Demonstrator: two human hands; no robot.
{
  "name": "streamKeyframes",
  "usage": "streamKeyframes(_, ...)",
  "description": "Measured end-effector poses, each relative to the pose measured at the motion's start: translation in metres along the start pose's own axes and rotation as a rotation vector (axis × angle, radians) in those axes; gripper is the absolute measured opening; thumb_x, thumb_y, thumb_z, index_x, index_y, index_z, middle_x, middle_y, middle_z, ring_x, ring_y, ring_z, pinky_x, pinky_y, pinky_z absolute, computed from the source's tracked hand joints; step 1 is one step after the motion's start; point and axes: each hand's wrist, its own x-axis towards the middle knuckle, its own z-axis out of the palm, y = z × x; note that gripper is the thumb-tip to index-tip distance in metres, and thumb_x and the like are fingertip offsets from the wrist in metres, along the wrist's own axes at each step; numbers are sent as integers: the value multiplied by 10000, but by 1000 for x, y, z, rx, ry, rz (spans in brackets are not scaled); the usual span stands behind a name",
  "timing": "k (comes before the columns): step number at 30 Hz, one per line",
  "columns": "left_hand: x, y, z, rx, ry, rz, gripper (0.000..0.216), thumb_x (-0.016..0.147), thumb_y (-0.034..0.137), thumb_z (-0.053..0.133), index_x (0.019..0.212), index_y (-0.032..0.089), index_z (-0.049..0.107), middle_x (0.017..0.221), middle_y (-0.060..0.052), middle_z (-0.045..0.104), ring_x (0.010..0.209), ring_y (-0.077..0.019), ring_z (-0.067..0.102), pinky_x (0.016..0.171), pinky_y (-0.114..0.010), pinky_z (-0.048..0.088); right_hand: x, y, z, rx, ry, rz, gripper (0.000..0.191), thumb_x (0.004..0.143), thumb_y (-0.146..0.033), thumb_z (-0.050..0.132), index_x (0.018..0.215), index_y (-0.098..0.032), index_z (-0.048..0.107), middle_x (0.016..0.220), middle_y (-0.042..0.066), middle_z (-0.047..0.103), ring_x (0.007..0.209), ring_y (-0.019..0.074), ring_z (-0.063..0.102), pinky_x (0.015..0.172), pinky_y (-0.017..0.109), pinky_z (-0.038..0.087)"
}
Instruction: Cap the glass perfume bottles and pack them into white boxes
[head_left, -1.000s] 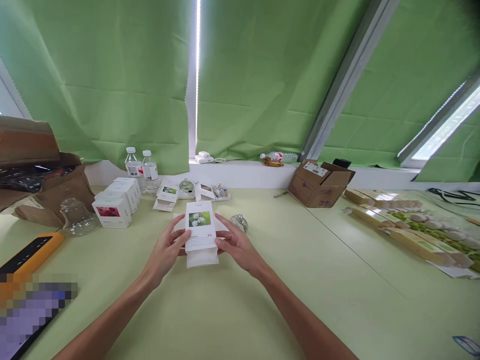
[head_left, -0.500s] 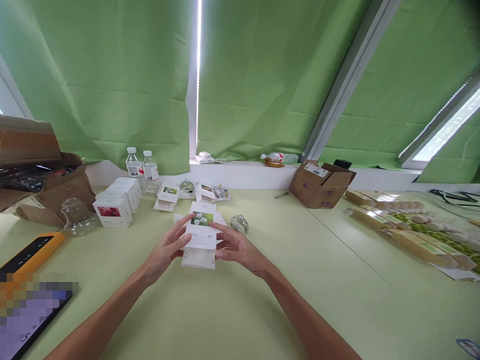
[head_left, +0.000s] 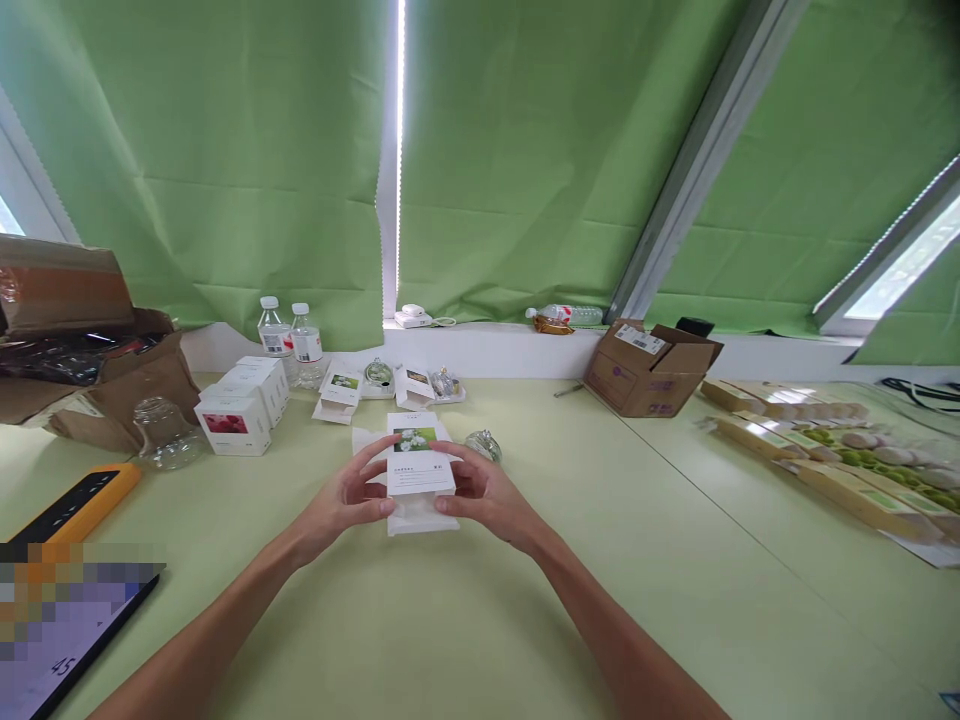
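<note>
Between my two hands is a small white cardboard box (head_left: 421,476) with a picture of white flowers on its face; a flap sticks out at its near end. My left hand (head_left: 341,505) grips the box's left side, thumb low and fingers along the edge. On the opposite side my right hand (head_left: 499,500) holds it the same way. A round silvery-green ornament (head_left: 484,445) lies just beyond my right fingers. Part of a white sheet or tray (head_left: 362,438) shows behind the box, mostly covered.
Opened white boxes (head_left: 339,390) and small ornaments (head_left: 379,374) stand at the back. To the left are closed white boxes (head_left: 236,425), water bottles (head_left: 306,345), a glass jar (head_left: 161,435) and an orange power strip (head_left: 82,505). A carton (head_left: 637,380) and egg-like trays (head_left: 862,490) occupy the right.
The box has shifted slightly right in the view. My left thumb has moved from the box's face down to its lower left edge, and my right thumb rests at the lower right edge.
</note>
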Motion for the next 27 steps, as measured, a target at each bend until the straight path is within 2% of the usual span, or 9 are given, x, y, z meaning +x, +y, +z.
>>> streamKeyframes(5,1,-4,2,44,46,5,773,773,345,706,1428,357,294,1385,-90,482,1004,-216,598,915,-402,464,0,0,0,-5,8,-10,689,722,-354,772,1338,-293,470,1104,76,639,997,237,611,883,421,480)
streamKeyframes(11,3,-13,3,101,130,52,668,804,385,665,1389,310,350,1296,-99,554,1020,-233,600,867,-370,487,-2,-3,1,-30,-9,-16,712,715,-368,774,1351,-294,462,1089,71,644,995,231,606,886,415,475)
streamKeyframes(16,3,-7,4,106,145,57,636,799,401,663,1358,297,379,1270,-93,578,1045,-242,599,849,-352,496,-2,-2,3,-66,-2,-21,716,717,-362,770,1357,-298,457,1080,63,644,971,223,603,873,409,480)
streamKeyframes(23,4,-12,6,187,172,69,586,783,421,671,1314,291,461,1204,-89,605,929,-217,631,809,-355,508,0,4,4,-41,68,-17,644,768,-383,718,1353,-300,463,1064,67,654,945,231,619,839,408,488)
streamKeyframes(27,4,-10,5,162,176,57,592,788,419,665,1326,285,456,1237,-94,590,1006,-241,618,841,-364,504,-1,1,5,-32,54,-13,668,778,-415,704,1377,-301,433,1089,72,639,959,232,614,839,404,490)
